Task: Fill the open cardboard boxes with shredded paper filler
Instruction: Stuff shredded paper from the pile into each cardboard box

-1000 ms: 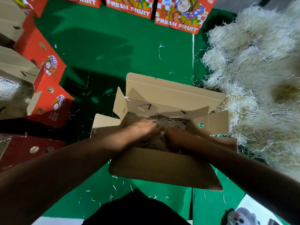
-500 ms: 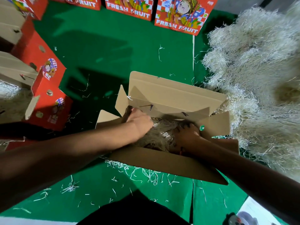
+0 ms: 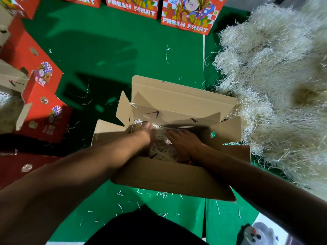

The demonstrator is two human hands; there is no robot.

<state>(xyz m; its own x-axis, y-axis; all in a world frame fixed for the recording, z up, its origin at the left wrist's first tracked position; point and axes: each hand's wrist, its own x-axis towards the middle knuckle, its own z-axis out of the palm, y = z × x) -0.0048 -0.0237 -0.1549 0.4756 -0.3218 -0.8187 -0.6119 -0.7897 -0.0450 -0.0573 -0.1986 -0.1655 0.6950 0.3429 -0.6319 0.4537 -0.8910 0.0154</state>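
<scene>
While both arms reach forward, a green mat [image 3: 106, 55] is seen spread under and all around the hands. Right of the right hand [image 3: 185, 141], a big loose pile of shredded paper filler [image 3: 276, 89] is heaped, touching the right side of the open cardboard box [image 3: 168, 175]. Red "FRESH FRUIT" boxes [image 3: 187, 15] are lined up well ahead of the hands; more red boxes [image 3: 40, 96] are stacked left of the left hand [image 3: 141, 133], one of them seen holding filler at the frame's left edge. The open box is placed directly under both hands, flaps folded outward. Filler inside the box [image 3: 161, 147] is seen between and beneath the hands. Right hand is laid flat on the filler, fingers extended, palm down. Left hand is pushed into the filler at the box's far-left corner; its fingers are mostly buried, so the grip cannot be told. Stray shreds [image 3: 159, 193] are scattered on the mat just nearer than the box.
</scene>
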